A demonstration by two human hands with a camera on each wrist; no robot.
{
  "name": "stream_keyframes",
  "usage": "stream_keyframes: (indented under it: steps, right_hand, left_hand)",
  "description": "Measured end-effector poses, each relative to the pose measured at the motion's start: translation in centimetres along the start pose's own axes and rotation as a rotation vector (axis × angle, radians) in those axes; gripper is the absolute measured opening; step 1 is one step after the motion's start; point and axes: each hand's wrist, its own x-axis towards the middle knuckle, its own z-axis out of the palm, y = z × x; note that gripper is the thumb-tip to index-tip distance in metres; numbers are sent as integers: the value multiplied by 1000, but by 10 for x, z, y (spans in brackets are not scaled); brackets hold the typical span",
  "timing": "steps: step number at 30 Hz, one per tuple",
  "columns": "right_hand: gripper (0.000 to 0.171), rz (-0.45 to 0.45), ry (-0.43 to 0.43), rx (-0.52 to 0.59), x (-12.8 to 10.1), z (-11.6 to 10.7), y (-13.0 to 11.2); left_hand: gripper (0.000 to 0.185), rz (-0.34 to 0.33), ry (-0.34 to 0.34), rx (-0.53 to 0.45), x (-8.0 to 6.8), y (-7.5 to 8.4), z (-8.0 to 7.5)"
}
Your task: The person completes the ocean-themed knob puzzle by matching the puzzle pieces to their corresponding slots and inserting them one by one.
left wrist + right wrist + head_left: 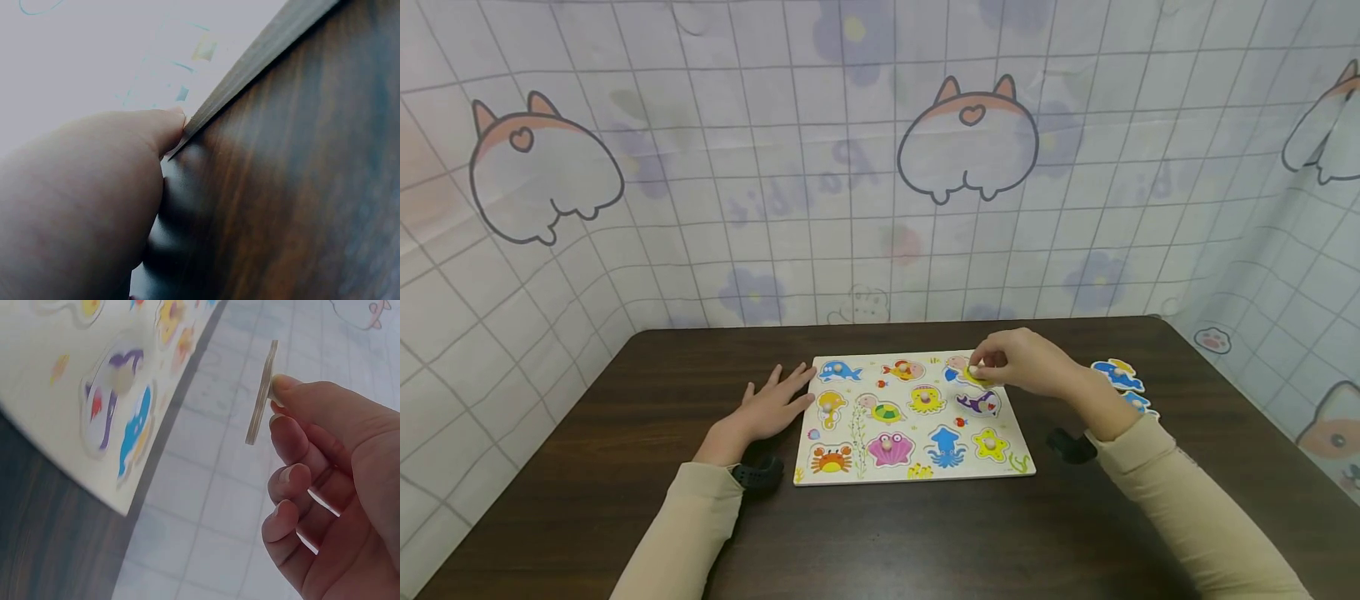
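A dark wooden table (587,500) stands against white grid-patterned curtain walls (760,208) printed with cartoon animals and pale flowers.

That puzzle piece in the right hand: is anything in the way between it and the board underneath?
Nothing visible blocks it. The right hand pinches the puzzle piece by its knob, lifted clear above the board's top right corner. Whether the slot beneath is empty cannot be seen under the hand. The left hand rests flat at the board's left edge, well aside.
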Motion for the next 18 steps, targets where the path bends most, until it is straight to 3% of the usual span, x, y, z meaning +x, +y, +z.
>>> stream_keyframes:
  steps: [18]
  right_hand:
    - [17,-56,-33,-5,37,36,-31]
  left_hand:
    - [62,1,-9,-10,-2,2,-2]
